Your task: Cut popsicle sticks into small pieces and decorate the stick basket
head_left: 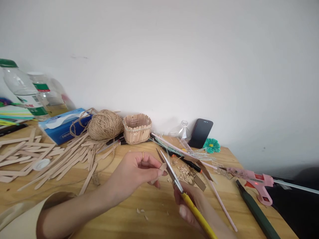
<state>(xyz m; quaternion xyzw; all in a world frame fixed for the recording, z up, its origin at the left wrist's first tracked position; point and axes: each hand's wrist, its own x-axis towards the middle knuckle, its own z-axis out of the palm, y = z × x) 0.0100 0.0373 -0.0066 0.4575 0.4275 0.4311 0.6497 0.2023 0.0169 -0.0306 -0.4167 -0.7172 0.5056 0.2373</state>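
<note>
My left hand (136,172) pinches a short piece of wooden craft stick (159,173) between thumb and fingers over the wooden table (154,215). My right hand (196,207) grips yellow-handled scissors (174,174). Their blades are spread apart around the tip of the stick piece. A small heap of wood clippings (185,172) lies just behind the blades, and a few chips lie below the hands.
Several loose craft sticks (57,159) cover the left of the table. Behind stand a twine ball (104,125), a stick basket (137,127), a tissue box (63,125), bottles (23,91) and a phone (200,132). A pink glue gun (255,184) lies at right.
</note>
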